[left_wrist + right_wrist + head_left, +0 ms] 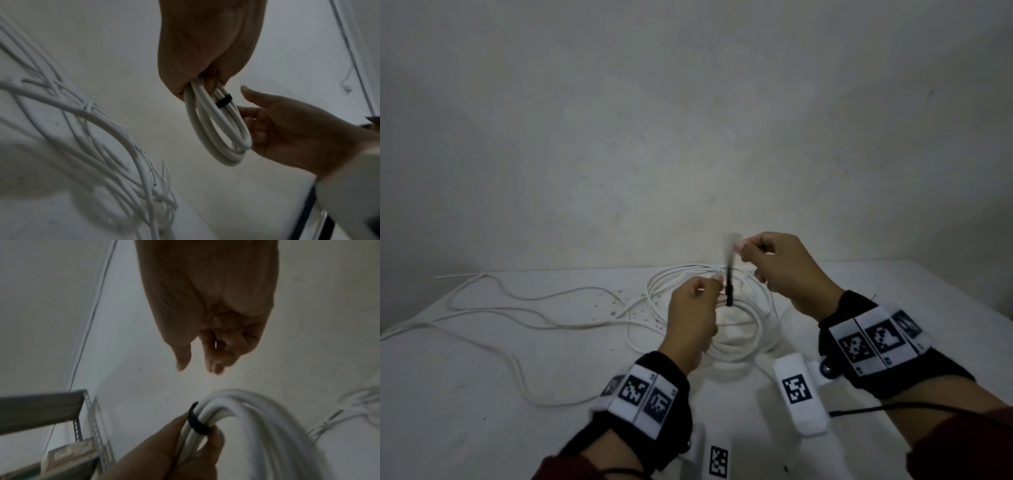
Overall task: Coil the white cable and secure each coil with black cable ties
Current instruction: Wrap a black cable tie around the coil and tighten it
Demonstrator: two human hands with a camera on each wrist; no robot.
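My left hand grips a coil of white cable above the table, thumb against the bundle. A black cable tie wraps the bundled strands beside the left fingers, and its tail sticks up, blurred. In the right wrist view the tie sits round the coil next to the left thumb. My right hand hovers just above and right of the tail. Seen from its own wrist, the right hand has thumb and fingers apart, loosely curled, with nothing between them. The left wrist view shows the tie on the coil.
The uncoiled length of white cable snakes over the white table to the left. A plain wall stands close behind the table. A grey slotted metal rack shows at the right wrist view's lower left.
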